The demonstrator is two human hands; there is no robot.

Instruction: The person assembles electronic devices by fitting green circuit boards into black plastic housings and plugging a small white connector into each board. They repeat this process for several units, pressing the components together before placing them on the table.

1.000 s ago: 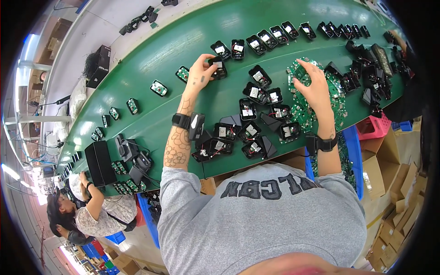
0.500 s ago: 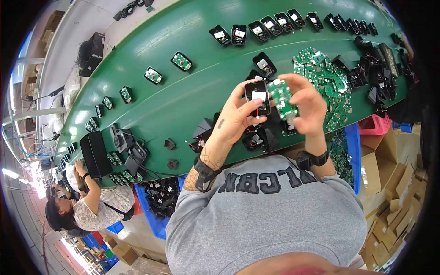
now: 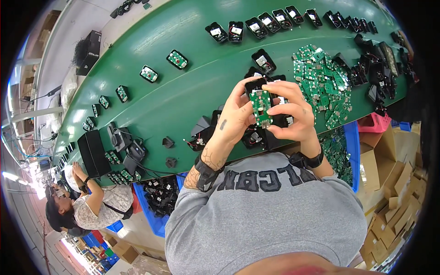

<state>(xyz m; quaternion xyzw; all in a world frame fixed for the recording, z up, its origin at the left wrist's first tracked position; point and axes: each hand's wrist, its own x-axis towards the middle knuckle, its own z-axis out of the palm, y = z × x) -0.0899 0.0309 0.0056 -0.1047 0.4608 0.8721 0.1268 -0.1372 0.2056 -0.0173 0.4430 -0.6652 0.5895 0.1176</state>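
"How do the hands sit at the green table [image 3: 183, 105]?"

"At left, a worker's left hand [image 3: 235, 112], its forearm slanting up and inward, wraps around a black casing [image 3: 255, 85]. At right, the right hand [image 3: 298, 110], bent in from the opposite side, holds a green circuit board [image 3: 261, 108] with curled fingers and a thumb near its lower end. The board lies over the casing, between the two palms; whether it is seated cannot be told"

"And the containers, from the left?"

"Black shells [image 3: 122, 93] fitted with green boards stand spaced in a line on the table. Below the near edge, a blue bin [image 3: 160, 225] holds a jumble of black parts. Along the far side, open black housings [image 3: 255, 28] show white pieces inside. Past a spread of loose boards [image 3: 321, 87] on the tabletop, a second blue bin [image 3: 353, 153] below the edge contains more green boards, with a cardboard box [image 3: 372, 172] just beside it"
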